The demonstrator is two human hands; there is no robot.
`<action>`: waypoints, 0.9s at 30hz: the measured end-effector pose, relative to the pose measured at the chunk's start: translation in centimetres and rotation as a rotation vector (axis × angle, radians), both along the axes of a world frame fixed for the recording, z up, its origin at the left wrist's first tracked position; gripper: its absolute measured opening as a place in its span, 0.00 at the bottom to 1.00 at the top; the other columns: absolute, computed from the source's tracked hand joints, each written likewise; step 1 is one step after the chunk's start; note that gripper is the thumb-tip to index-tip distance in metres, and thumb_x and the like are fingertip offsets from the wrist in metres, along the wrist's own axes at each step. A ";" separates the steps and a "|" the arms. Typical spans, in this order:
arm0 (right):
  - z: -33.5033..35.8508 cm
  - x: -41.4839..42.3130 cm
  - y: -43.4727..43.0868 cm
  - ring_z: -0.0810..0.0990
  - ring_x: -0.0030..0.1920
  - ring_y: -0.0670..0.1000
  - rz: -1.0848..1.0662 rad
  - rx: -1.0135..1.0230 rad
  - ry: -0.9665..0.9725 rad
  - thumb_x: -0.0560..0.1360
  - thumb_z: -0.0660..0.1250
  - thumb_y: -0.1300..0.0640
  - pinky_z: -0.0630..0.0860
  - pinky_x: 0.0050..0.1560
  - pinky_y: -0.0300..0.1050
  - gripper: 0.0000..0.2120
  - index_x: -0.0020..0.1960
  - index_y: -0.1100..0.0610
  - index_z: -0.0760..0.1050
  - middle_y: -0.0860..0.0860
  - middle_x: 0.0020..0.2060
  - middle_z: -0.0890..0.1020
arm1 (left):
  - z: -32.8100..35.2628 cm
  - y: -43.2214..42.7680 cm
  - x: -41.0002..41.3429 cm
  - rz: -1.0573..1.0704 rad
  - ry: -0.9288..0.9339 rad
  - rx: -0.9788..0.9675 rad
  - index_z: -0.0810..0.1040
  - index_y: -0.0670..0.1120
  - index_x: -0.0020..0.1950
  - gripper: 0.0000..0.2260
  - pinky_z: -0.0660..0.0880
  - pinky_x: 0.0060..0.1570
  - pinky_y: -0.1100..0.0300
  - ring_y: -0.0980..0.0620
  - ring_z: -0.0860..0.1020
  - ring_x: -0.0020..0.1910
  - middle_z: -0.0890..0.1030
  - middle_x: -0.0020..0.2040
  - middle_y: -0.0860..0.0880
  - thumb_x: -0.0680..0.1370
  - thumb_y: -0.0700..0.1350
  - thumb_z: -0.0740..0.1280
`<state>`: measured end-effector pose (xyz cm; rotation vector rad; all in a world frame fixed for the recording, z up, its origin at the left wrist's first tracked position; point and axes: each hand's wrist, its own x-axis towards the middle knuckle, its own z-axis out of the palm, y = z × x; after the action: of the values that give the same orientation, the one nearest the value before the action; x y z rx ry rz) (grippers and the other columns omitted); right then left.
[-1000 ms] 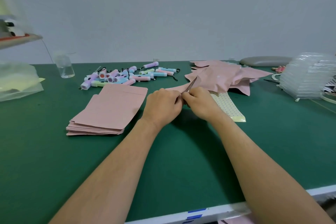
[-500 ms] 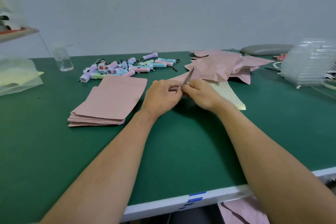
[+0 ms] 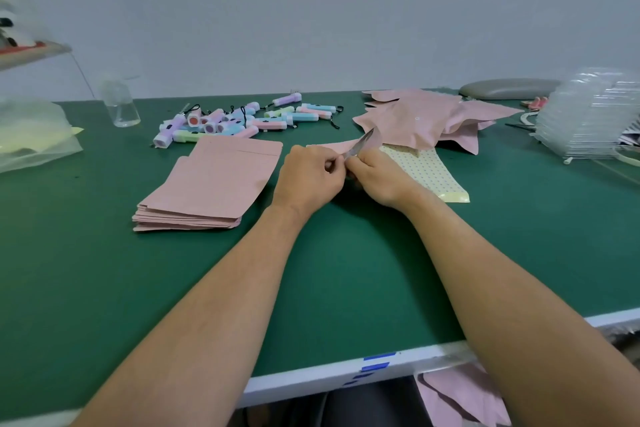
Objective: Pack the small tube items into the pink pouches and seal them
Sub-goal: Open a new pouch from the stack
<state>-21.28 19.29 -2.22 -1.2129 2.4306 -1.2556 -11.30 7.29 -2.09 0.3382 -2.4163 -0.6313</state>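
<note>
Two bare forearms stretched forward over the dark green table mat [image 3: 173, 288], converging at mid-table. Left hand [image 3: 311, 180] and right hand [image 3: 379, 180] knuckle to knuckle, backs upward, fingers curled under.

Pinched in the right hand between thumb and fingers: thin silver metal tweezers [image 3: 362, 144], tips angled up and away to the right. Left thumb and forefinger closed together right at the tweezers' lower end; impossible to tell whether gripping the tweezers or something tiny.

Just beyond the knuckles, flat on the mat and partly hidden: single flat pink pouch [image 3: 329, 148]. Under and to the right of the right hand: pale yellow sheet of small dot stickers [image 3: 429, 172].

Just left of the left hand: neat stack of empty flat pink pouches [image 3: 211, 180]. Behind that stack, untouched: scattered heap of small pastel plastic tubes [image 3: 242, 120] with black cords. Far right of the tubes, behind the sticker sheet: loose pile of bulging pink pouches [image 3: 422, 118].

At the far left, a clear plastic bottle [image 3: 119, 107]; at the far right, a stack of clear plastic trays [image 3: 588, 118].
</note>
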 end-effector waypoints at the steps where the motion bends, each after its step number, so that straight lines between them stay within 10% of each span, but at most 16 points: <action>1: -0.1 0.0 -0.1 0.64 0.26 0.46 0.006 0.003 -0.004 0.82 0.58 0.56 0.62 0.33 0.47 0.23 0.29 0.53 0.63 0.46 0.24 0.69 | -0.1 -0.2 -0.1 0.000 0.007 0.024 0.85 0.42 0.41 0.14 0.80 0.43 0.48 0.43 0.81 0.38 0.84 0.34 0.46 0.81 0.46 0.65; 15: -0.3 -0.7 0.7 0.68 0.29 0.49 0.044 0.036 0.052 0.84 0.56 0.54 0.68 0.35 0.50 0.20 0.34 0.57 0.69 0.50 0.28 0.72 | -0.6 -0.3 0.0 -0.138 0.111 0.042 0.88 0.51 0.55 0.10 0.81 0.51 0.51 0.50 0.84 0.44 0.88 0.44 0.51 0.85 0.50 0.66; 20: -0.5 -0.4 0.5 0.69 0.30 0.51 0.042 0.019 0.032 0.84 0.56 0.53 0.69 0.36 0.50 0.21 0.35 0.58 0.69 0.53 0.29 0.73 | -0.5 -0.5 -0.2 -0.143 0.081 -0.087 0.83 0.47 0.44 0.12 0.77 0.40 0.45 0.45 0.77 0.33 0.81 0.34 0.48 0.85 0.46 0.65; 27: -0.8 -0.6 0.1 0.71 0.33 0.51 0.036 0.012 -0.016 0.83 0.56 0.54 0.70 0.38 0.52 0.19 0.36 0.60 0.71 0.50 0.31 0.75 | -0.2 -1.9 0.1 -0.235 0.033 -0.041 0.84 0.56 0.42 0.12 0.78 0.45 0.62 0.61 0.80 0.38 0.83 0.36 0.62 0.82 0.44 0.66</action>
<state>-21.86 19.39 -3.06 -1.2327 2.3909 -1.2342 -11.25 5.36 -2.27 0.0251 -2.4536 -0.6817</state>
